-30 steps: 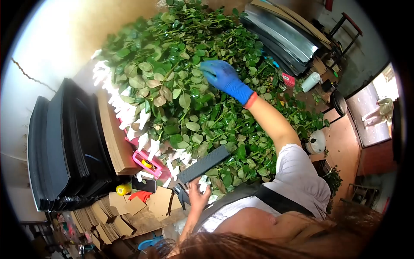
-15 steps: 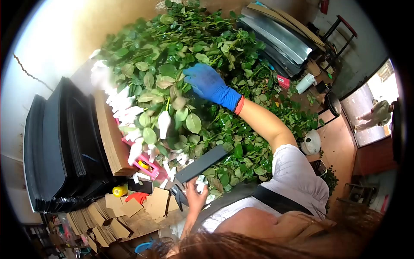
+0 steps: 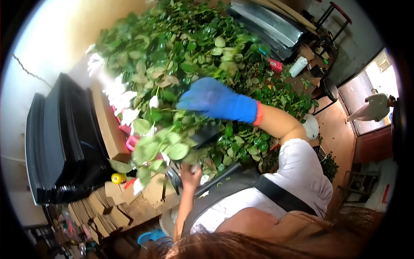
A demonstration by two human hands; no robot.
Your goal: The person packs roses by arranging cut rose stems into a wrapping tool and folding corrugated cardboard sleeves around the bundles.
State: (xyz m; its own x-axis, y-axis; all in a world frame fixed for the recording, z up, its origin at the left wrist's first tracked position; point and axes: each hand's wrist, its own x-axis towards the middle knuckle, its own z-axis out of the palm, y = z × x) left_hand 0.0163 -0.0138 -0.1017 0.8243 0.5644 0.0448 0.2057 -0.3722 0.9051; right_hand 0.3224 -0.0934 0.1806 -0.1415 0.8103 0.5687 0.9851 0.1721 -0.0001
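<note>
My right hand (image 3: 215, 100), in a blue glove, is closed around a leafy rose stem over the pile of green stems (image 3: 172, 43). The rose's leaves (image 3: 166, 149) are blurred, and its pale bud (image 3: 137, 186) hangs low at their left. My bare left hand (image 3: 189, 176) is near the bench's front edge, its fingers bent around something small and whitish, too hidden to name. Just above it, leaves partly cover a dark bar (image 3: 206, 136). White-covered buds (image 3: 125, 97) line the pile's left side.
Black sheets (image 3: 64, 142) and brown cardboard (image 3: 108, 125) stand at the left. Cardboard pieces (image 3: 97, 211) and a yellow roll (image 3: 118, 178) lie at lower left. A white bottle (image 3: 298, 67) and red box (image 3: 275, 65) are at upper right, beside silvery sheets (image 3: 269, 23).
My right hand has come down closer to my body, bringing the rose down and left towards my left hand. My left hand stays near the bench edge. The view has shifted slightly.
</note>
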